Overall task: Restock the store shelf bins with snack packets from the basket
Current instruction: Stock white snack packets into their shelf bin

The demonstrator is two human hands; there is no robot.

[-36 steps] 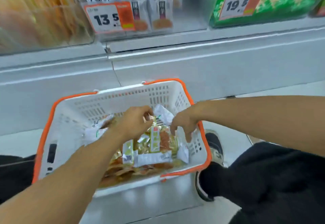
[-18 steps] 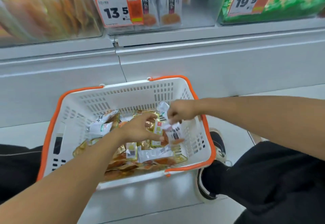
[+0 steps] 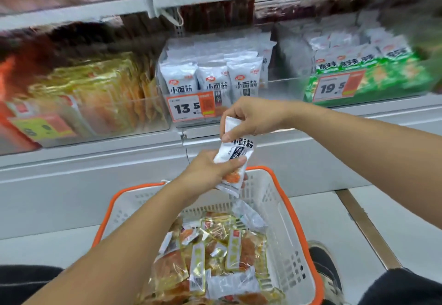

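With both our left hand (image 3: pixel 210 170) and right hand (image 3: pixel 253 119) pinching a white foil snack packet (image 3: pixel 233 158) above the orange-rimmed white plastic basket (image 3: pixel 282 221), we judge it belongs next in the clear bin of matching white packets (image 3: pixel 210 77).

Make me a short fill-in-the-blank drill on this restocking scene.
1. Both hands hold one ____ packet.
2. The basket has an ____ rim.
3. The price tag on the middle bin reads ____.
4. The right hand grips the packet's ____ end.

Missing words: white; orange; 13.5; top
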